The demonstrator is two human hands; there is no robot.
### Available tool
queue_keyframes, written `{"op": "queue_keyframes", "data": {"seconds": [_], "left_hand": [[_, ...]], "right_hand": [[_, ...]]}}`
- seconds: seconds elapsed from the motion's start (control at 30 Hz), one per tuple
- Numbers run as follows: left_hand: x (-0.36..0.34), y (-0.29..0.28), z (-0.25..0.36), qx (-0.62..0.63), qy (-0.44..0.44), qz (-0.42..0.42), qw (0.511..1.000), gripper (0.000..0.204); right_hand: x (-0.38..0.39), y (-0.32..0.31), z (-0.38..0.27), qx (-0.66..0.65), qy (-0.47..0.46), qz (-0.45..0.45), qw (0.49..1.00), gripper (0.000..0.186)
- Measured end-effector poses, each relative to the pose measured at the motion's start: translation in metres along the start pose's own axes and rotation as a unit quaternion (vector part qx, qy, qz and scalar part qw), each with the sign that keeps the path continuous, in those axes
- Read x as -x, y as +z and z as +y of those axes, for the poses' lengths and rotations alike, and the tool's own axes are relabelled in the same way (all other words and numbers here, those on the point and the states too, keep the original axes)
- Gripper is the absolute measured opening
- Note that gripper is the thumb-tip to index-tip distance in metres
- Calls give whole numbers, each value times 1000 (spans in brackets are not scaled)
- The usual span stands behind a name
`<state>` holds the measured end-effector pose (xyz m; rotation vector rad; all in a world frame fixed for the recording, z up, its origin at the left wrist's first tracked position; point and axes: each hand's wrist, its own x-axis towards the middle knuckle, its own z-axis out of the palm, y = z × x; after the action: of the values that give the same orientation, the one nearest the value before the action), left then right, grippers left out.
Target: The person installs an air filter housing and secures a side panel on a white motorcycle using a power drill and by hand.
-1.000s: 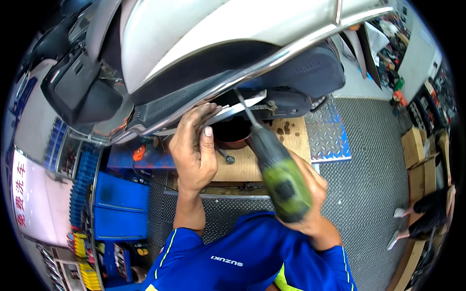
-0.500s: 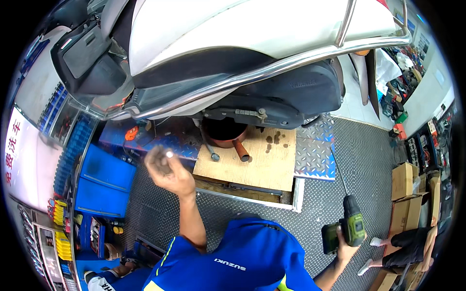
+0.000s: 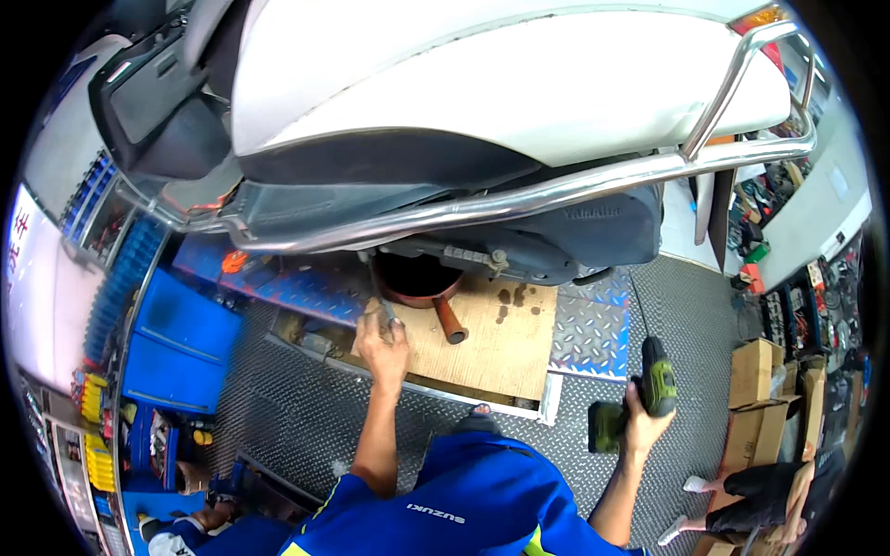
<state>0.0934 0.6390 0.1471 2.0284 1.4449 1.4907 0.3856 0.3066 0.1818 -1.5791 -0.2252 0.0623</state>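
My left hand (image 3: 383, 350) is at the left edge of the cardboard, its fingers wrapped round the lower end of the scooter's side stand (image 3: 396, 328). Fingers partly hide the stand. In my right hand (image 3: 642, 428) is a green and black cordless drill (image 3: 658, 382), held by its grip above the diamond-plate floor, with a long thin shaft pointing away from me. Below the scooter's dark engine cover (image 3: 579, 232) sits a round pan (image 3: 422, 298) holding dark liquid. Its reddish-brown tubular handle (image 3: 451, 322) points toward me over the cardboard.
A white scooter (image 3: 575, 88) with a chrome guard rail (image 3: 501, 206) fills the far side. Oil-spotted cardboard (image 3: 501, 357) lies on the lift platform (image 3: 589, 338). Blue cabinets (image 3: 181, 343) stand left; cardboard boxes (image 3: 756, 431) and another person's legs (image 3: 769, 482) are at right.
My left hand has moved right and down from mid-air and closed on the side stand's end. The drill in my right hand has shifted slightly away and left. The view has shifted slightly.
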Motion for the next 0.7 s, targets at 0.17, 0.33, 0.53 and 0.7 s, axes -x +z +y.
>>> {"op": "queue_keyframes", "data": {"seconds": [0.17,0.33,0.53,0.7], "left_hand": [[-13,6,-11,-14,29,-96,995,21],[9,20,-12,-64,96,-220,969,21],[23,51,3,-183,140,-227,946,18],[40,71,-4,-199,119,-198,952,26]], "right_hand": [[-55,42,16,-1,-28,-27,999,35],[-85,81,64,16,-87,-31,996,50],[-80,97,53,41,-137,-93,985,58],[-82,74,50,171,-223,-90,956,88]]}}
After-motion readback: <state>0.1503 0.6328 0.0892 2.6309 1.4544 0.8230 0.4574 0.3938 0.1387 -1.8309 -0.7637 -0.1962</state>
